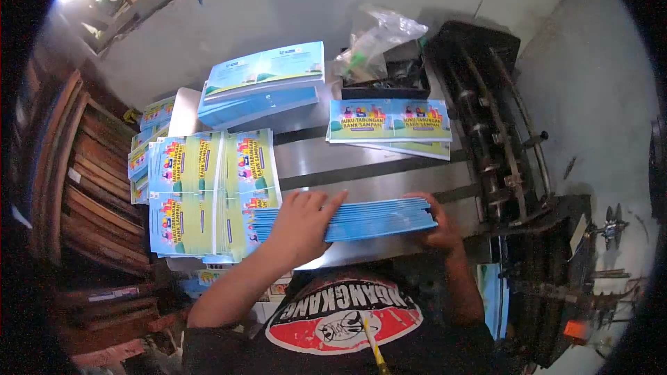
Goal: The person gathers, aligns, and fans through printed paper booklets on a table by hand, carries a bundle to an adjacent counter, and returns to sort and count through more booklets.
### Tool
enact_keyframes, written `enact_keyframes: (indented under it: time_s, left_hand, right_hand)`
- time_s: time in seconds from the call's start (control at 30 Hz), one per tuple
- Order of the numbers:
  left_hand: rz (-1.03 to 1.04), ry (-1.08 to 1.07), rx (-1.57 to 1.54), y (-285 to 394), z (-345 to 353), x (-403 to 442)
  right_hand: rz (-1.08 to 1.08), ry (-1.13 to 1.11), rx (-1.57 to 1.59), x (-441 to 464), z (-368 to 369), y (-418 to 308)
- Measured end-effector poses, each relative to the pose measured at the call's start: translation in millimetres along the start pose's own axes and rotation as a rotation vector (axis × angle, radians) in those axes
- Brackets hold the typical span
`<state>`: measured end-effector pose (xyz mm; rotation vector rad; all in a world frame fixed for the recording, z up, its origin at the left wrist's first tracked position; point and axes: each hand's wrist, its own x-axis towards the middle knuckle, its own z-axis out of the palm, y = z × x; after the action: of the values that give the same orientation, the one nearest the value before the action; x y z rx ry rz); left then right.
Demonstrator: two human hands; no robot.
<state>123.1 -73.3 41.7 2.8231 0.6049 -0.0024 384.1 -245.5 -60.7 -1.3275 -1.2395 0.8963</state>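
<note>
Your left hand [302,228] is draped over the blue stack's [379,221] left end, can't tell if it's actually gripping. Right hand's [442,229] curled in, clamped on the other end. Stack's at your side of the counter [326,160], right by the booklets [198,198].

The silver tabletop [302,160], crossed by dark bands, carries overlapping rows of printed covers [198,194] at left, a taller blue printed stack [260,87] toward the back, a smaller cover pile [389,123] at right, and a dark box [382,92] behind it.
</note>
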Motion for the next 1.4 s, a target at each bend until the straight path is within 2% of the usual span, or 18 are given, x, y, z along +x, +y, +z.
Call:
enact_keyframes:
  time_s: [0.1, 0.2, 0.27, 0.3, 0.33, 0.37, 0.4, 0.47, 0.53, 0.57, 0.63, 0.73, 0.83, 0.97, 1.03, 1.13, 1.2, 1.4]
  left_hand:
    - [-0.132, -0.128, -0.078, -19, -18, -17]
    - [-0.182, -0.151, -0.004, -69, -21, -62]
    - [-0.329, 0.176, -1.034, -104, 25, -91]
    - [-0.283, 0.32, -1.26, -93, 41, -87]
    - [-0.277, 0.322, -1.262, -82, 52, -81]
    - [-0.319, 0.433, -1.339, -64, 60, -73]
    - [-0.366, 0.546, -1.417, -53, 66, -71]
    - [-0.333, 0.54, -1.327, -55, 69, -71]
    - [-0.433, 0.497, -1.276, -54, 68, -75]
    - [-0.422, 0.544, -1.167, -55, 78, -75]
    - [-0.428, 0.568, -1.177, -45, 84, -83]
    - [-0.373, 0.627, -1.134, -40, 100, -95]
    - [-0.528, 0.544, -1.241, -39, 108, -108]
    - [-0.572, 0.553, -1.241, -35, 108, -109]
    - [-0.624, 0.541, -1.255, -38, 112, -112]
    - [-0.546, 0.609, -1.159, -45, 123, -115]
    - [-0.578, 0.637, -1.298, -33, 111, -106]
    - [-0.613, 0.63, -1.299, -31, 108, -106]
  right_hand:
    - [0.054, 0.019, 0.012, 3, 3, -4]
    - [0.088, 0.004, 0.045, -1, -2, 1]
    - [0.103, -0.006, 0.061, -5, 1, 1]
    - [-0.053, 0.037, -0.062, -2, 8, -6]
    - [-0.133, 0.057, -0.125, -1, 12, -8]
    - [-0.212, 0.081, -0.19, 1, 17, -9]
    - [-0.159, 0.083, -0.101, -4, 20, -7]
    - [-0.118, 0.096, -0.033, -5, 17, -5]
    - [0.112, 0.063, 0.033, -12, 15, -5]
    - [0.116, 0.071, 0.027, -15, 18, -8]
    - [0.104, 0.184, -0.047, -25, 34, -17]
    - [0.076, 0.223, -0.154, -40, 39, -11]
    - [0.052, 0.241, -0.126, -41, 42, -13]
    - [0.102, 0.207, -0.035, -41, 41, -17]
    - [0.002, 0.22, -0.065, -44, 41, -3]
    - [-0.036, 0.189, -0.009, -43, 39, -4]
    - [-0.023, 0.181, -0.02, -43, 37, -8]
    - [-0.02, 0.16, -0.048, -43, 36, -5]
